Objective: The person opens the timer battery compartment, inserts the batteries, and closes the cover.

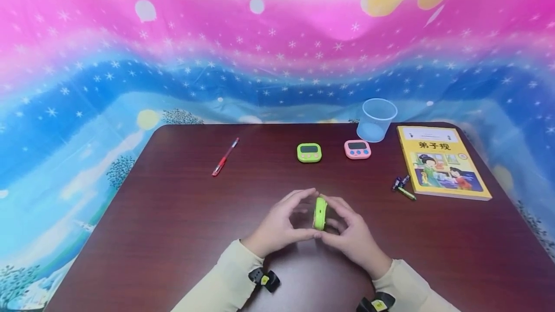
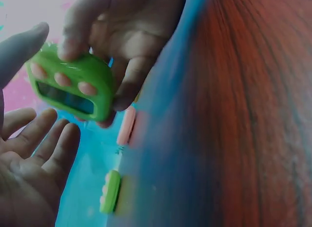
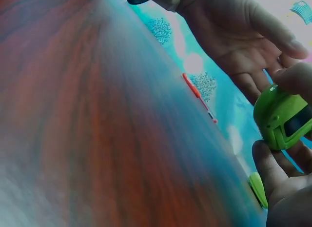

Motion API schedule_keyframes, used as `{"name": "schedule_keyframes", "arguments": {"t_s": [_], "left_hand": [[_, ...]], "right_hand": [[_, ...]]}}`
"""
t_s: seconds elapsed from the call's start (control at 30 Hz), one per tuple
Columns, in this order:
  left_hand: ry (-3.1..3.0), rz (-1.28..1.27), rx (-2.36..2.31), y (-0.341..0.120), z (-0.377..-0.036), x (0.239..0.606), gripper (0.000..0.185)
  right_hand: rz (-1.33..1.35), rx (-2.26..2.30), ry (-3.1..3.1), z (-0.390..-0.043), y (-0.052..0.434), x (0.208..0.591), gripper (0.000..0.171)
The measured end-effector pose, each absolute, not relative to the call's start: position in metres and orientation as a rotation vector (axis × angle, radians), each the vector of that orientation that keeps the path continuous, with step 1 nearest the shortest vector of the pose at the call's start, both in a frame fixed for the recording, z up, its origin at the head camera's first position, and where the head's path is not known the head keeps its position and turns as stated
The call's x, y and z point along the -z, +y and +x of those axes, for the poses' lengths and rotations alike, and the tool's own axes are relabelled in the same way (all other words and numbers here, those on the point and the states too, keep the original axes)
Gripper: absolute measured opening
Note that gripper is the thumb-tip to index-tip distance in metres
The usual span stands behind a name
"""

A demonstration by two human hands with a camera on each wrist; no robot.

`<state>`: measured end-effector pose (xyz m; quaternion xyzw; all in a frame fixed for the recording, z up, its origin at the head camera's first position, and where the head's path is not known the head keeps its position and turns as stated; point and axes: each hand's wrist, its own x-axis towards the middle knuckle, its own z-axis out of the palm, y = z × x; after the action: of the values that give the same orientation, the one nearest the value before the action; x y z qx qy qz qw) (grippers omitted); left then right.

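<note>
Toward the tabletop's (image 1: 173,235) far edge — red pen (image 1: 225,157), green timer (image 1: 309,152), pink timer (image 1: 357,149), clear cup (image 1: 376,119). Far right corner — yellow book (image 1: 442,162), batteries (image 1: 402,187) beside it.

A lime-green plastic timer (image 1: 320,213) with pink buttons is showing between cream sleeves (image 1: 225,283). A second green timer (image 1: 309,152) and a pink timer with blue buttons (image 1: 357,149) are lying on the dark reddish-brown wooden table (image 1: 165,235), alongside a red pen (image 1: 225,157), a yellow-covered picture book (image 1: 442,162) and a clear bluish plastic cup (image 1: 376,119). Behind, a pink-and-blue backdrop (image 1: 269,47) is displaying white stars.
</note>
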<state>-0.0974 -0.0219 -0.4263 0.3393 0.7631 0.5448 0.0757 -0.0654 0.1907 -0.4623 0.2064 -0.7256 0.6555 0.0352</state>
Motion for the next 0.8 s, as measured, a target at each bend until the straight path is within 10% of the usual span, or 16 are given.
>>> {"name": "schedule_keyframes", "arguments": {"t_s": [0.8], "left_hand": [[2.295,0.931,-1.68,-0.028,-0.107,0.438,0.068]], "right_hand": [[0.55,-1.626,-2.34,-0.068,0.193,0.455,0.068]]}}
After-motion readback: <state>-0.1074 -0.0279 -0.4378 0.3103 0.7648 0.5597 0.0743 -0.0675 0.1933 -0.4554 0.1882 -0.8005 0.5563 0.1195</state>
